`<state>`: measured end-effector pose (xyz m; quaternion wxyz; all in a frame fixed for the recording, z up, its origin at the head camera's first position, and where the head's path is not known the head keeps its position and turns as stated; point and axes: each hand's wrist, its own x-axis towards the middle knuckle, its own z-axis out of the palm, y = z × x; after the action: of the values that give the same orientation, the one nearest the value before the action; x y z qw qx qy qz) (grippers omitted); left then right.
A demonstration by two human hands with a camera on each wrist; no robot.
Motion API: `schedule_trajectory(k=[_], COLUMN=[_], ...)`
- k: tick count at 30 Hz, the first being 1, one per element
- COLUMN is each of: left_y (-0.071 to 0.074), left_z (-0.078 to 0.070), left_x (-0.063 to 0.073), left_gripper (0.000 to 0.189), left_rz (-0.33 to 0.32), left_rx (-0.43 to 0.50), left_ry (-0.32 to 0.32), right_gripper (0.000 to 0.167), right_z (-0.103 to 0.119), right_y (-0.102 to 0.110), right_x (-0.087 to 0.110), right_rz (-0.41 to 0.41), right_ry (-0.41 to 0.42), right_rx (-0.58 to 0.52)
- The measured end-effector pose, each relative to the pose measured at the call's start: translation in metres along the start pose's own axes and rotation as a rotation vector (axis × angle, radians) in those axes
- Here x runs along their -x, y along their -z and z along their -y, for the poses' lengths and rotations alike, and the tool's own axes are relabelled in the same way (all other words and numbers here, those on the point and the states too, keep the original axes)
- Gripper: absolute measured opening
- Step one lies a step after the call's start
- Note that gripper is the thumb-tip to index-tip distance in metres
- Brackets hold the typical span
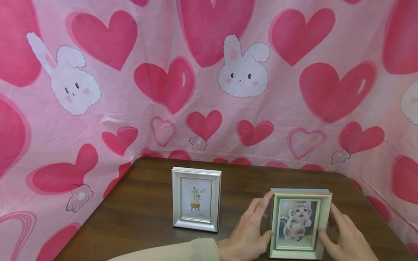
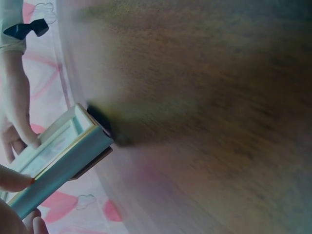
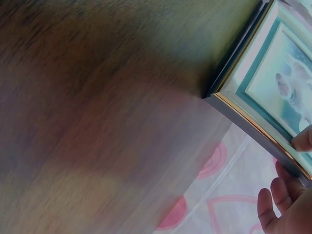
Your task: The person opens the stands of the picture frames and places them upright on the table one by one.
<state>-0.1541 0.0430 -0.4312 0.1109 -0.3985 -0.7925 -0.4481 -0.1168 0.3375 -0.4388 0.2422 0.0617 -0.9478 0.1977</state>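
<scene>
Both hands hold a picture frame [image 1: 327,217] with a kitten picture, pale with a gold-toned edge, at the lower right of the head view. My left hand [image 1: 249,226] grips its left side, thumb at the front edge and fingers along the side. On the opposite side, my right hand [image 1: 347,235] has its thumb on the front border and its fingers behind. The left wrist view shows the same frame [image 2: 73,161] from its side, and the right wrist view shows the frame's corner [image 3: 253,92]. Its bottom edge lies near or below the head view's lower border.
A second picture frame [image 1: 175,203], silvery white with a potted-plant print, stands upright left of the hands on the dark wooden table [image 1: 130,206]. Behind the table hangs a pink cloth [image 1: 209,101] with hearts and rabbits.
</scene>
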Motion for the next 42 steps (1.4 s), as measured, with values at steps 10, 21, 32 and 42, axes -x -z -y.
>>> schedule_trajectory(k=[10,21,32,42], left_y=[0.0014,0.0031,0.0031,0.0031], left_z=[0.0023,0.0051,0.0062,0.0059], left_x=[0.0006,0.0028,0.0049,0.0066], left_gripper=[0.112,0.112,0.109,0.108], left_rz=[0.024,0.036,0.037,0.021], left_rx=[-0.023,-0.036,-0.021,-0.025], left_ry=[-0.050,-0.084,-0.118,-0.166], right_gripper=[0.099,0.096,0.101,0.103], right_z=[-0.0013,0.0021,-0.0004,-0.0012], right_y=[-0.0006,0.0002,-0.0012,-0.0016], right_x=[0.0008,0.0003,0.0023,0.0025], right_rz=[-0.017,0.003,-0.046,-0.041], right_ry=[0.029,0.000,0.028,0.030], right_rx=[-0.007,0.002,-0.012,-0.008])
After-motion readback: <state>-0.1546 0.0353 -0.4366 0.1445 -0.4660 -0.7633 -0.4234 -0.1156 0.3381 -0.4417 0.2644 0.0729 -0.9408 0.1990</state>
